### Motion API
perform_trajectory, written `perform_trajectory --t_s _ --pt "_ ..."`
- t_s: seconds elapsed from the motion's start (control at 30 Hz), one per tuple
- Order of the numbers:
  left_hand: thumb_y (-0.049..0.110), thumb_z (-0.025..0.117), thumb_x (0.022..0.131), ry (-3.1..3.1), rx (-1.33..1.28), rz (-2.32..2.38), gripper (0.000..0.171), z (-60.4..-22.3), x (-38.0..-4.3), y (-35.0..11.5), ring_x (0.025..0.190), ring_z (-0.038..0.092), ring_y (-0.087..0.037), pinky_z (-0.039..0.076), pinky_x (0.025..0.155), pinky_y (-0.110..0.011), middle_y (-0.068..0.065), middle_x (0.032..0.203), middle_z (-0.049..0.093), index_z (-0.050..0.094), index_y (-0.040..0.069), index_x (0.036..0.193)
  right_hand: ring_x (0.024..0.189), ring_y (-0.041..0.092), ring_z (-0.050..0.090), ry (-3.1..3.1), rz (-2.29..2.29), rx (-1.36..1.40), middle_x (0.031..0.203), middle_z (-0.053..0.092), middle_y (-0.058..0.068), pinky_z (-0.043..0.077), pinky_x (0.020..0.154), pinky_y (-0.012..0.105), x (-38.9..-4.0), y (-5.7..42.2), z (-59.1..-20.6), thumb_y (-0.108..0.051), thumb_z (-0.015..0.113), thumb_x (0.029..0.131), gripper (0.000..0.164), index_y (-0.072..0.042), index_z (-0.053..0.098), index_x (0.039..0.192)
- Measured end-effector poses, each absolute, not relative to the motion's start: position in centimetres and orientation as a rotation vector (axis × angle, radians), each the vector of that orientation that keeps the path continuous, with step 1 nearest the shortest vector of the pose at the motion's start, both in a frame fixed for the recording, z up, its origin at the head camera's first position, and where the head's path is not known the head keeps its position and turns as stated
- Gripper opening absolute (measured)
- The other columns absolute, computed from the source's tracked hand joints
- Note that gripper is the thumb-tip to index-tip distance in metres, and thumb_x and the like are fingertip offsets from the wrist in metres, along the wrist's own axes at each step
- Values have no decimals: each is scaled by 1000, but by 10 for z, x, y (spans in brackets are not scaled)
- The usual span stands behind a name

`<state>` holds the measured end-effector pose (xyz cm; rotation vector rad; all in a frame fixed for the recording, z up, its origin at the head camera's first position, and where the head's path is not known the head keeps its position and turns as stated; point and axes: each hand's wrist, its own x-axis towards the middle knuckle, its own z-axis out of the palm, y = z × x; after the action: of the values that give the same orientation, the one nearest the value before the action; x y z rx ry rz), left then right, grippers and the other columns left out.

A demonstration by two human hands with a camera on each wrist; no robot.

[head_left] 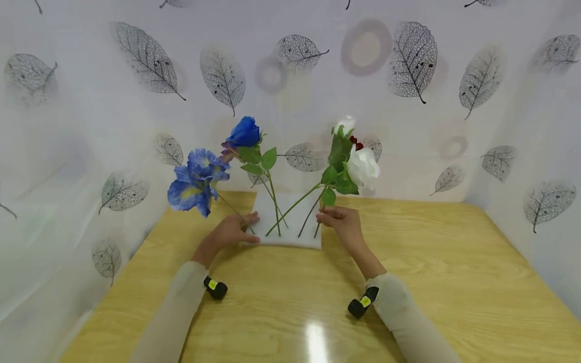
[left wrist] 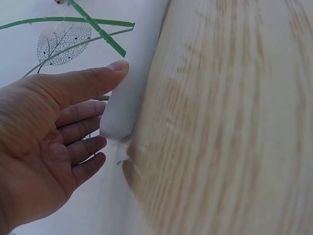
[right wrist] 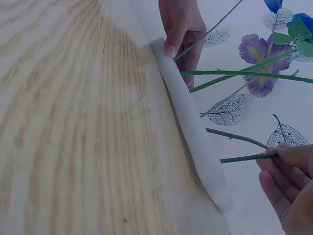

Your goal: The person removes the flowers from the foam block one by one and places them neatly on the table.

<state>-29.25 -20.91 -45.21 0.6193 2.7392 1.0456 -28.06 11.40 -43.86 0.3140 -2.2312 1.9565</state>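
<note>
A white foam-like slab [head_left: 290, 243] lies on the table with several flower stems standing in it. My left hand [head_left: 229, 232] grips its left end, thumb [left wrist: 117, 68] on the front edge and fingers behind. A blue iris [head_left: 197, 181] leans left over that hand; a blue rose [head_left: 245, 132] and a purple flower [right wrist: 259, 63] are beside it. Between thumb and fingertips, my right hand [head_left: 342, 224] pinches a dark green stem [right wrist: 244, 158] near the slab's right end. Above it cluster white roses [head_left: 363, 166] and a small red flower [head_left: 356, 142]; I cannot tell which bloom the pinched stem bears.
The wooden table [head_left: 431, 262] extends in front of the slab and to both sides. A pale curtain [head_left: 290, 101] with leaf prints hangs right behind and along both sides. Green stems cross low over the slab's middle.
</note>
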Motion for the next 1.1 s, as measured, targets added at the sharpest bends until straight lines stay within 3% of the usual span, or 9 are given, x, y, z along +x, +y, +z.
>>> perform_trajectory --t_s 0.2,0.37,0.53,0.63,0.87,1.1 --pt "34 80 73 2728 606 1047 74 -452 -293 -209 138 29 -31 32 108 -45 -10 144 40 50 2 133 77 21 72 -2210 1999 272 90 72 19 57 72 33 -284 114 -442 -11 73 81 29 10 68 101" --pt "37 80 72 2737 613 1034 75 -455 -293 -212 138 29 -32 37 103 -43 -9 144 41 50 3 133 84 37 69 -2218 2038 272 93 70 25 55 76 43 -271 112 -427 -6 71 82 22 9 69 99" --pt "35 80 72 2716 584 1063 75 -456 -293 -214 139 27 -31 31 109 -46 -8 146 39 50 4 133 89 45 65 -2236 2028 286 95 68 28 53 79 50 -265 111 -416 -5 69 84 27 13 66 103" --pt "36 80 72 2709 580 1068 76 -455 -293 -214 140 27 -30 29 110 -46 -7 146 38 49 5 134 88 41 67 -2235 2037 284 95 69 26 53 81 50 -268 112 -417 -5 69 84 27 12 66 104" --pt "36 80 71 2706 613 1123 76 -453 -295 -213 138 31 -30 28 110 -46 -9 146 39 50 3 133 78 17 72 -2222 1966 290 88 72 18 56 75 40 -285 117 -428 -13 70 84 27 7 70 102" --pt "35 81 71 2709 635 1112 75 -454 -297 -211 137 32 -32 29 110 -48 -12 144 41 52 1 131 79 19 71 -2228 1967 303 90 72 18 54 79 45 -287 124 -431 -15 71 84 28 4 71 104"
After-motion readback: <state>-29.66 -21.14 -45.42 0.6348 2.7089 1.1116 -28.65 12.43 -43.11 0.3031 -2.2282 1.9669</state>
